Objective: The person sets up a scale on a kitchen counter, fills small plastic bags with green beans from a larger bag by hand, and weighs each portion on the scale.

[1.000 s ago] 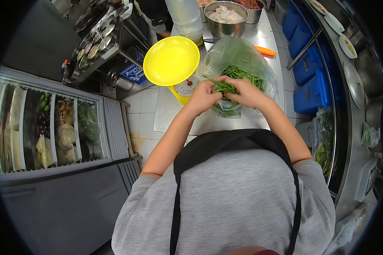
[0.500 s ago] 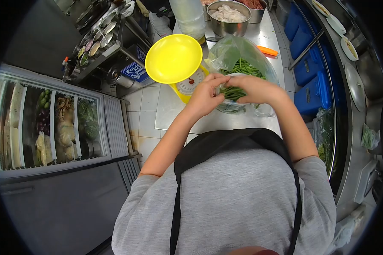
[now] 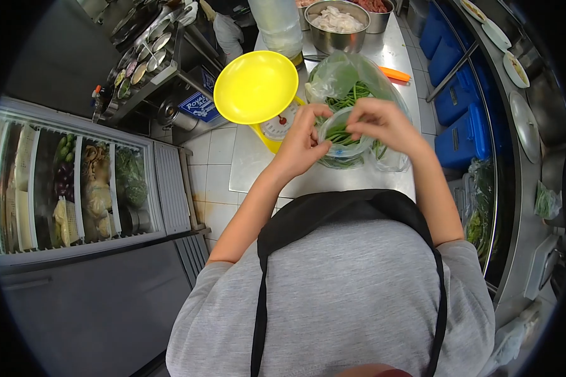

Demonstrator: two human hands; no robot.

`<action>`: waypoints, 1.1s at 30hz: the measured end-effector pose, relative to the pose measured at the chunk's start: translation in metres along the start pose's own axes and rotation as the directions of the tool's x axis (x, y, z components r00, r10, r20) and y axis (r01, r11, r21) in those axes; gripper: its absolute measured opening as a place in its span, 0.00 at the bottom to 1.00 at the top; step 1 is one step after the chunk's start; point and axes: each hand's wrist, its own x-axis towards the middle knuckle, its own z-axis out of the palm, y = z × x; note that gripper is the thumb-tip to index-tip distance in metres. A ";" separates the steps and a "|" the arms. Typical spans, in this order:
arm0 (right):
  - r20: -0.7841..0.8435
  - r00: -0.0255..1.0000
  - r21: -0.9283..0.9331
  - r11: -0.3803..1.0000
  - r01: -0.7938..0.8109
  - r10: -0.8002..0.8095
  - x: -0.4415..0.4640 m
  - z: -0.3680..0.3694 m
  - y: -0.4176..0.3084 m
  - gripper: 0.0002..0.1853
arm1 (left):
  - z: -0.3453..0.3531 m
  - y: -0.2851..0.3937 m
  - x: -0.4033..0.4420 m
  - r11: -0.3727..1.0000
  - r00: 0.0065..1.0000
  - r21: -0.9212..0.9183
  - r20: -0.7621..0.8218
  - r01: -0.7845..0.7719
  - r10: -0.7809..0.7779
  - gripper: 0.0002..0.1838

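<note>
My left hand (image 3: 304, 137) grips the near-left rim of a small clear plastic bag (image 3: 353, 149), thumb and fingers closed on it. Green beans (image 3: 338, 137) show inside through its round opening. Over the right side of that opening is my right hand (image 3: 383, 124), its thumb and fingertips pressed together; what they pinch is too small to make out. Just behind, a larger clear bag (image 3: 339, 74) lies open with more long green beans (image 3: 357, 92) in it. Left of my left hand stands a scale (image 3: 273, 129) with a yellow pan (image 3: 256, 87).
On the steel table (image 3: 251, 166), an orange-handled tool (image 3: 395, 75) lies right of the large bag. Metal bowls of pale pieces (image 3: 338, 41) and red meat (image 3: 378, 24) stand behind, beside a tall clear container (image 3: 277, 28). An open chiller (image 3: 82, 182) is at left, blue bins (image 3: 460, 138) at right.
My hands have moved apart, and the small bag's mouth shows wider between them. My right hand has lifted slightly, with its fingers curled in. Another person's arm at the back has shifted.
</note>
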 end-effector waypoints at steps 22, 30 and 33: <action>-0.189 0.932 -0.899 0.328 -0.290 0.308 0.025 -0.038 0.103 0.36 | -0.007 0.016 -0.032 0.965 0.979 0.210 0.094 0.156 -0.178 0.31; -0.208 0.954 -0.931 0.256 -0.261 0.216 0.022 -0.011 0.102 0.32 | -0.005 0.014 -0.031 0.965 0.976 0.194 0.092 0.175 -0.196 0.32; -0.156 0.943 -0.914 0.318 -0.251 0.296 0.030 -0.018 0.108 0.30 | -0.004 0.015 -0.029 0.964 0.974 0.203 0.111 0.175 -0.200 0.32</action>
